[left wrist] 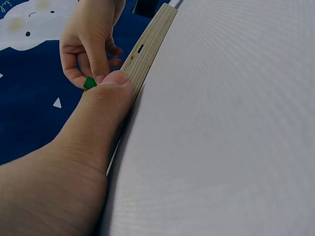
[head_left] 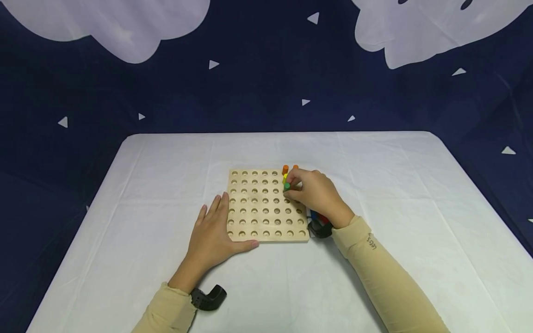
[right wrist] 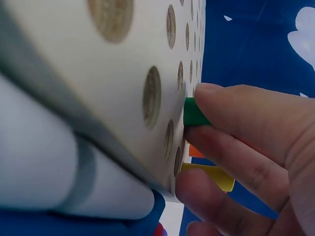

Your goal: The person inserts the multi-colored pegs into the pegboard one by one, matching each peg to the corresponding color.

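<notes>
A square wooden pegboard (head_left: 260, 206) with rows of round holes lies flat on the table. My right hand (head_left: 314, 189) is over its far right part, pinching a green peg (right wrist: 193, 112) between thumb and fingertip, the peg's end right at the board's face. Close by, a yellow peg (right wrist: 216, 178) and orange pegs (head_left: 285, 169) stand along the far right side, partly hidden by the fingers. My left hand (head_left: 211, 236) rests at the near left corner, its straight fingers along the left edge and the thumb (left wrist: 110, 91) against the front edge.
Beside the board's right edge, partly under my right wrist, lie a white cylinder (right wrist: 113, 182) with a grey band and some blue and red pieces (head_left: 323, 218). A white cloth (head_left: 166, 175) covers the table. Behind it hangs a dark blue curtain (head_left: 258, 92) with clouds.
</notes>
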Motion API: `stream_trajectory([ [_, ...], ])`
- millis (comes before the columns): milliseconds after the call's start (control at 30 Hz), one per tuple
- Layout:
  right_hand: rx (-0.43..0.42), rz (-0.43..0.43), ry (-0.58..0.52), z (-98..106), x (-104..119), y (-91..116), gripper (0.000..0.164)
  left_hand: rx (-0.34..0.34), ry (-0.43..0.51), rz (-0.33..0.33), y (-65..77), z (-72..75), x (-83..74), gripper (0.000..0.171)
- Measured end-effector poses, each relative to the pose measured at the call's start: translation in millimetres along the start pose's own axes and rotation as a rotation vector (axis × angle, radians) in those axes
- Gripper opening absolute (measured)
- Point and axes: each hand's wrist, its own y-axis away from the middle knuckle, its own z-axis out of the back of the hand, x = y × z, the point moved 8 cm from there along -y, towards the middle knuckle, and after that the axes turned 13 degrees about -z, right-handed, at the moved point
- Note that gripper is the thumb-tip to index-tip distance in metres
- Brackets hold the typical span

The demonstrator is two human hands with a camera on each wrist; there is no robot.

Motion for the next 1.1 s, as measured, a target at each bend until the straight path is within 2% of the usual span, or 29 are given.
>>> stream_trajectory([
  [300, -0.003, -0.005, 0.020, 5.1, -0.2, 3.9, 0.021, -0.003, 0.004, 0.001, 0.4, 0.3, -0.9, 0.145],
  [500, -0.042, -0.007, 0.020, 23.9, -3.7, 9.4, 0.021, -0.007, 0.013, 0.004, 1.2, 0.5, -1.5, 0.146],
  [667, -0.098, -0.038, 0.026, 45.4, -17.5, 15.9, 0.023, -0.008, 0.013, 0.003, 1.1, 0.6, -2.0, 0.146],
  [800, -0.110, -0.076, 0.042, 55.9, -32.8, 21.8, 0.025, -0.008, 0.013, 0.001, 1.1, 0.7, -2.0, 0.146],
  [1100, -0.032, -0.138, 0.150, 52.2, -62.9, 32.3, 0.032, -0.007, 0.011, -0.004, 1.0, 1.6, -2.8, 0.146],
])
